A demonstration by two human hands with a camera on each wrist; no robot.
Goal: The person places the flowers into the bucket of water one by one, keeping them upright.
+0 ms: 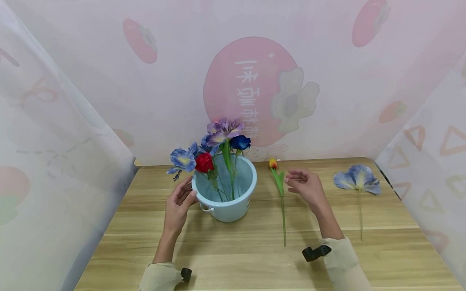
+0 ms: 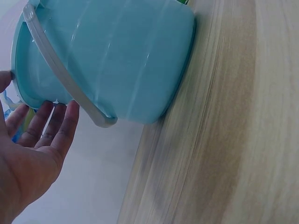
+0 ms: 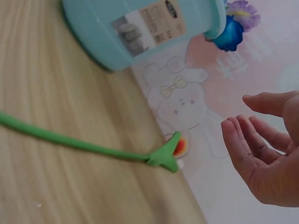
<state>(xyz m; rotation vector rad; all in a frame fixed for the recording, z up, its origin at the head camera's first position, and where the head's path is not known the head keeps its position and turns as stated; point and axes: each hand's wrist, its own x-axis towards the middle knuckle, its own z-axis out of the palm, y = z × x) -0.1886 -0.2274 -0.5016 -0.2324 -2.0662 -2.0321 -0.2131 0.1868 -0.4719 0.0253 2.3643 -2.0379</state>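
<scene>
A light blue bucket (image 1: 227,213) stands upright, with artificial flowers in it: a red rose (image 1: 204,163), a dark blue rose (image 1: 241,142), a purple iris (image 1: 226,128) and blue irises (image 1: 183,160). My left hand (image 1: 177,208) touches the bucket's left side at the rim, thumb and fingers loosely extended. In the left wrist view its fingertips meet the rim beside the pale handle (image 2: 65,77). My right hand (image 1: 307,189) hovers right of a red-yellow tulip (image 1: 282,218), fingers relaxed, holding nothing. That tulip lies on the table, its bloom pointing away from me.
Farther right on the wooden table (image 1: 240,258) lies a blue iris (image 1: 358,178) with a thin stem. Printed cloth walls (image 1: 174,89) rise behind and at both sides. Each sleeve carries a black wrist camera (image 1: 316,253). A paper label (image 3: 149,28) shows on the bucket's side.
</scene>
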